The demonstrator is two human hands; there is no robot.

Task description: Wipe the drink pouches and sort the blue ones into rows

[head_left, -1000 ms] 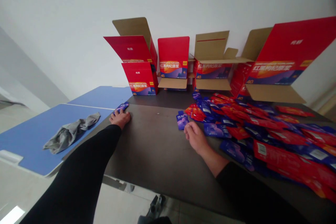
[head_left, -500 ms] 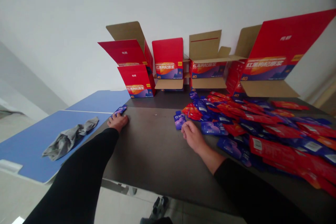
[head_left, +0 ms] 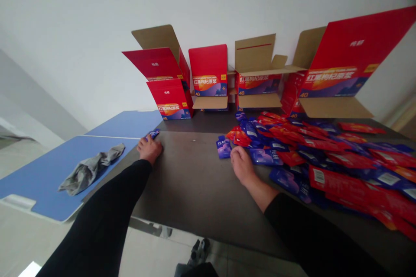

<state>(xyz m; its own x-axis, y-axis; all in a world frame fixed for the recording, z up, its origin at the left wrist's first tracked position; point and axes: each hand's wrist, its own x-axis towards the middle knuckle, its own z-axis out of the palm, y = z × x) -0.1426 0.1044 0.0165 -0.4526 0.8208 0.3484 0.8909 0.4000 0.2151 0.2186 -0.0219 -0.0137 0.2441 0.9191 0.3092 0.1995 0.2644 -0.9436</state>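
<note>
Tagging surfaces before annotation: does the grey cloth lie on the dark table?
No, the grey cloth lies on the blue surface left of the dark table.

My left arm (head_left: 107,212), black-sleeved to the wrist, stretches out long, its left hand (head_left: 150,149) at eleven o'clock from me, palm down, fingers bent forward; how firmly they close I can't tell. My right arm (head_left: 308,229) slants toward ten o'clock, sleeve pushed back off a bare wrist (head_left: 262,193), the right hand (head_left: 241,164) near one o'clock, fingers curled in.
</note>
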